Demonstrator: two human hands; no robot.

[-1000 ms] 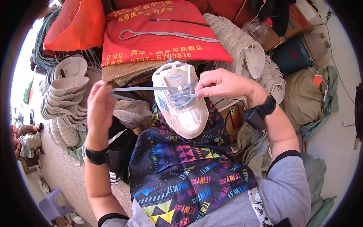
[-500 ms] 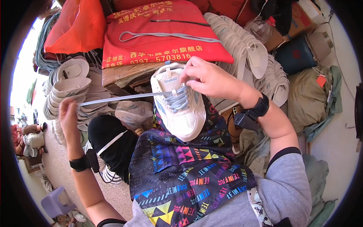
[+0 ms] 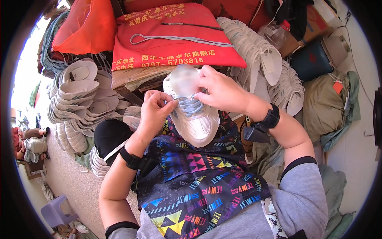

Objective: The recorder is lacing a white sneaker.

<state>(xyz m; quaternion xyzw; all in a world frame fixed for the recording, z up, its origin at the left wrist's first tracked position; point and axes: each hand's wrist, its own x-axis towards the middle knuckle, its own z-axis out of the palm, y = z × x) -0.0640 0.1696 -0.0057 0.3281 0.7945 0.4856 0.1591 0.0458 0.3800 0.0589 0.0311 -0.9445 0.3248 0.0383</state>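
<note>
A white sneaker (image 3: 199,133) rests toe toward me over my patterned apron (image 3: 195,175), against the front of the wooden bench. Its pale blue shoelace (image 3: 190,106) crosses the instep in several rows. At the left eyelets, my left hand (image 3: 156,110) pinches the lace between thumb and forefinger. My right hand (image 3: 223,89) is closed on the right edge of the shoe's opening, thumb near the top lace row. Whether a bit of lace is also under those fingers I cannot tell. The tongue area is blurred.
A red cloth (image 3: 171,51) covers the bench, with a looped grey lace (image 3: 183,38) on it. Stacked white shoe uppers stand at left (image 3: 73,101) and right (image 3: 254,51). An orange-red bag (image 3: 85,30) hangs far left; a purple stool (image 3: 59,211) is lower left.
My left hand has come in from the far left, where it held the lace stretched out, to the shoe's left eyelets. My right hand stays at the shoe's right edge.
</note>
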